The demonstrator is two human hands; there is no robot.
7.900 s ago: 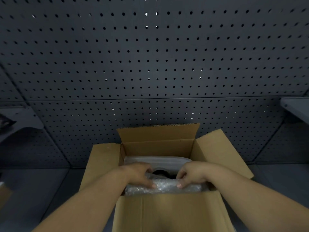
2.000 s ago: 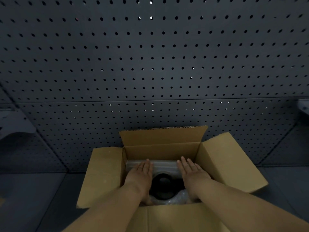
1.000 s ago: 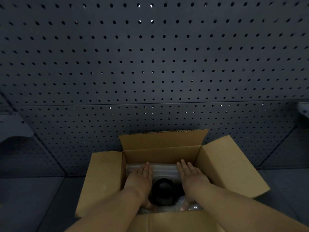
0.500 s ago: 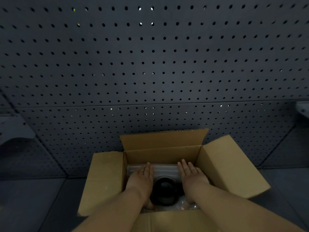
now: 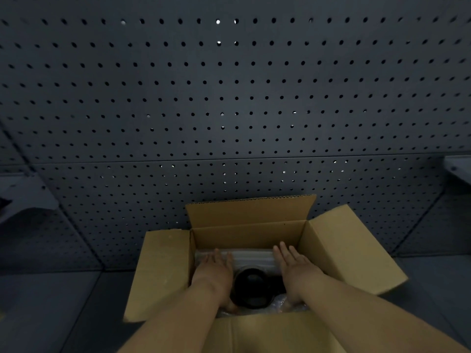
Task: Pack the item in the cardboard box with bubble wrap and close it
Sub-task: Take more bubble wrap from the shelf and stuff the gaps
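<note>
A brown cardboard box [image 5: 247,233] stands open in front of me with all flaps spread. Inside lies a round black item [image 5: 252,289] on bubble wrap [image 5: 251,258]. My left hand [image 5: 214,271] lies flat, palm down, on the wrap to the left of the item. My right hand [image 5: 297,271] lies flat to the item's right, fingers stretched toward the far wall. Neither hand grips anything. More wrap shows at the near edge under my wrists.
A dark pegboard wall [image 5: 229,98] rises right behind the box. Grey shelf brackets stick out at the left [image 5: 23,192] and right [image 5: 458,169]. The box sits on a dark grey tabletop [image 5: 51,301].
Earlier my fingers pinched the bubble wrap at the near side; now both hands lie flat beside the exposed black item. Over the last second the hands have hardly moved.
</note>
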